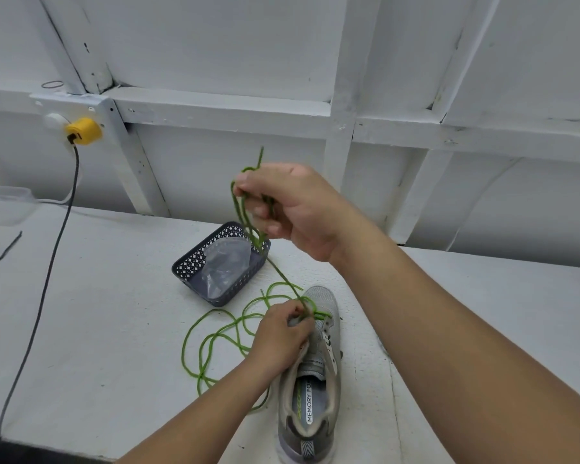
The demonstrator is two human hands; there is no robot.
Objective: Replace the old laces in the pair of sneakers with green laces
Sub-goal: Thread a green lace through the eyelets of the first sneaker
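Note:
A grey sneaker [318, 370] stands on the white table with its toe pointing away from me. A green lace [215, 336] runs through its front eyelets and lies in loose loops on the table to the left of the shoe. My right hand [292, 209] is raised above the table and grips a bunch of the green lace, pulled taut up from the eyelets. My left hand [282, 333] rests on the shoe's left side near the front eyelets and pinches the lace there. Only one sneaker is in view.
A dark perforated basket [195, 259] holding a clear plastic bag stands just beyond the shoe. A grey cable [47, 279] runs from a yellow plug [82, 130] on the wall down across the table's left. The white wall is close behind.

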